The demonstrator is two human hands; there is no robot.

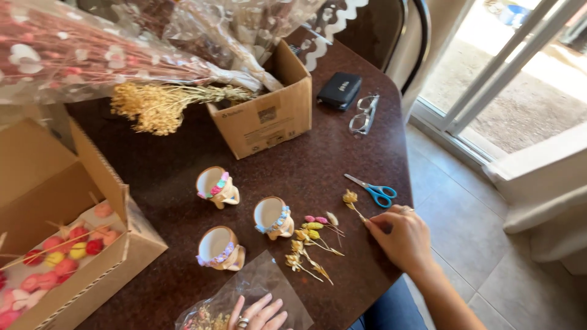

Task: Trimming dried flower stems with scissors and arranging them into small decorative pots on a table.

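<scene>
My right hand rests on the dark brown table, its fingertips pinching the stem of a small dried yellow flower. My left hand lies flat, fingers spread, on a clear plastic bag at the table's near edge. Between my hands lies a loose cluster of dried flower sprigs, yellow and pink. Three small face-shaped cups with flower crowns stand left of the sprigs. Blue-handled scissors lie just beyond my right hand.
An open cardboard box holds wrapped dried bouquets and a yellow bunch. Another box at left holds pink, red and yellow flower balls. Glasses and a dark case lie at the far side. Tiled floor and a glass door are to the right.
</scene>
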